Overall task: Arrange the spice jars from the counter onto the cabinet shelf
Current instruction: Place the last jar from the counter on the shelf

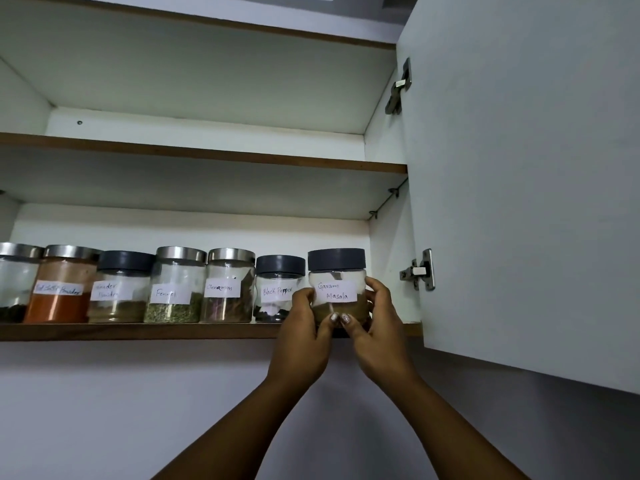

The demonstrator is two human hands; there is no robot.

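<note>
A clear jar labelled Garam Masala (336,278), dark-lidded, stands at the right end of the lower cabinet shelf (138,331). My left hand (304,336) grips its left side and my right hand (377,332) grips its right side, thumbs meeting at its base. To its left runs a row of labelled jars: Black Pepper (277,289), Cinnamon (228,287), Fennel (175,287), a coriander powder jar (119,289), a red chilli powder jar (62,285) and one more jar (14,282) cut off at the left edge.
The upper shelf (207,157) holds nothing visible. The open white cabinet door (536,185) hangs at the right on two metal hinges (419,271). The cabinet's right wall (391,265) is close beside the held jar. A plain wall lies below the shelf.
</note>
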